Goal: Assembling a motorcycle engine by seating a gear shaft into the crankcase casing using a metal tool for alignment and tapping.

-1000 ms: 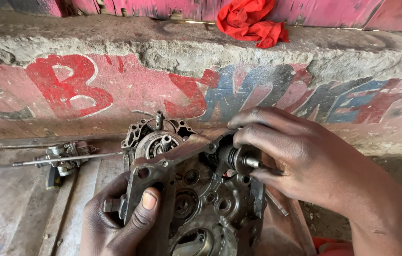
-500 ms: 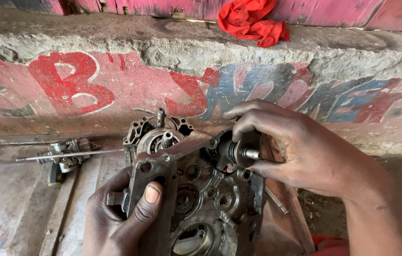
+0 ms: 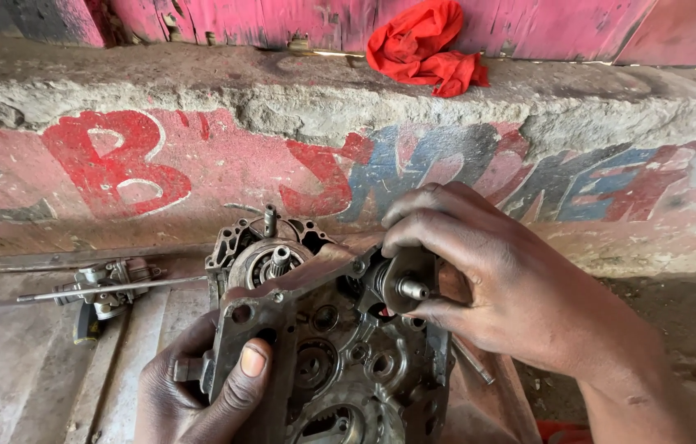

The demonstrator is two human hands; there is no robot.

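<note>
A greasy grey engine crankcase half (image 3: 315, 345) with several gears inside stands tilted on the ground in front of me. My left hand (image 3: 192, 386) grips its left edge, thumb pressed on the casing's face. My right hand (image 3: 496, 288) is closed around a dark metal crank part with a short shaft (image 3: 404, 284) sticking out, held at the crankcase's upper right opening. A second casing piece with a splined shaft (image 3: 270, 251) sits just behind.
A small metal part with a long thin rod (image 3: 106, 286) lies on the ground at left. A painted concrete ledge (image 3: 348, 140) runs across behind, with a red rag (image 3: 426, 45) on top. Dirt ground lies at right.
My right hand has lifted and turned the crank part slightly, so its shaft end now shows more clearly. The left hand keeps its grip on the casing.
</note>
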